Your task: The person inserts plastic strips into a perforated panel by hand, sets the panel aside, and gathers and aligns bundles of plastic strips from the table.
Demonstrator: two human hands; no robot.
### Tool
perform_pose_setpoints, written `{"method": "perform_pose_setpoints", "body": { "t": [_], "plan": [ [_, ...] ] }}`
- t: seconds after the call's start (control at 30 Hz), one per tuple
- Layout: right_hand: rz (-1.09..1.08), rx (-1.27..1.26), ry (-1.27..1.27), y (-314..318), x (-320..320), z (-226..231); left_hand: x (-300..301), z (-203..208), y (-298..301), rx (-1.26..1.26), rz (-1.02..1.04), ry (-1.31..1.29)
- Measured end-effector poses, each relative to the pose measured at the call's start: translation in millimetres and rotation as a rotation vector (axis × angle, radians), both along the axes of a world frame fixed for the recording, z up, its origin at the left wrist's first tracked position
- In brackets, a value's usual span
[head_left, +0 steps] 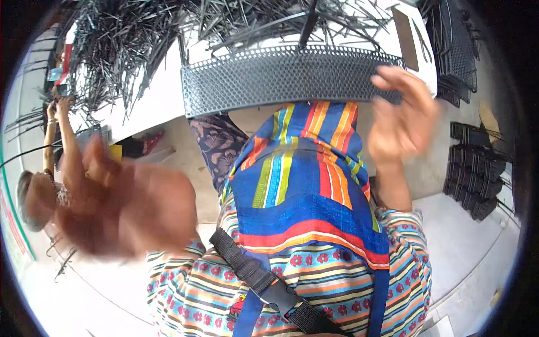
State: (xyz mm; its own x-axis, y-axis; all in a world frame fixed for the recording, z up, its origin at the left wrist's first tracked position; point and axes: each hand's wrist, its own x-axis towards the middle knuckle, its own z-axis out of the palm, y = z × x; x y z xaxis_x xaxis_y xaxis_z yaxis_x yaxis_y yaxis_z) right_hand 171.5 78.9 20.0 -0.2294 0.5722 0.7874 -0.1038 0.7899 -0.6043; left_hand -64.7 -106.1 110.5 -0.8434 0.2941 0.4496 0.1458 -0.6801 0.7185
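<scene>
A long black perforated mesh panel (292,76) lies along the near edge of the white table, one end standing up slightly at the left. My right hand (405,118) hovers by the panel's right end, its fingers curved and apart with nothing visible between them; whether it touches the panel is unclear. Close to the camera on the left, my left hand (126,199) is raised and strongly smeared by motion. Its fingers cannot be made out, and it is well away from the panel.
Heaps of thin black strips (120,48) cover much of the white table (163,106). Black mesh trays (457,50) are stacked at the right, and more black pieces (474,174) stand on the floor below. At the far left, another person's hands (60,106) handle black strips.
</scene>
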Motion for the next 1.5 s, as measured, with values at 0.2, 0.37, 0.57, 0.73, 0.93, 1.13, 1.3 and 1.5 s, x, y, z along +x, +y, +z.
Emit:
{"method": "perform_pose_setpoints", "body": {
  "t": [0.2, 0.37, 0.57, 0.73, 0.93, 1.13, 1.3, 1.5],
  "plan": [
    [-0.774, -0.016, -0.961, 79, 70, -132, -122, -202, 38, -1.031, 0.157, 0.448],
    [-0.914, -0.074, -1.081, 112, 107, -159, -137, -263, 30, -1.224, -0.312, -0.239],
    [-0.898, 0.007, -1.056, 124, 116, -163, -128, -264, 30, -1.108, -0.35, -0.343],
    [-0.834, -0.019, -1.116, 143, 132, -143, -111, -265, 35, -1.175, -0.339, -0.279],
    [-0.741, -0.303, -1.228, 222, 114, -97, -138, -253, 45, -1.579, -0.453, 0.06],
    [-0.585, -0.442, -1.289, 300, 5, -93, -170, -226, 93, -1.205, -0.121, 0.622],
    [-0.482, -0.695, -1.332, 327, -76, -116, -148, -201, 130, -1.2, -0.359, 0.698],
    [-0.622, -0.738, -1.479, 303, -174, -120, -112, -201, 121, -1.185, -0.413, 0.699]
  ]
}}
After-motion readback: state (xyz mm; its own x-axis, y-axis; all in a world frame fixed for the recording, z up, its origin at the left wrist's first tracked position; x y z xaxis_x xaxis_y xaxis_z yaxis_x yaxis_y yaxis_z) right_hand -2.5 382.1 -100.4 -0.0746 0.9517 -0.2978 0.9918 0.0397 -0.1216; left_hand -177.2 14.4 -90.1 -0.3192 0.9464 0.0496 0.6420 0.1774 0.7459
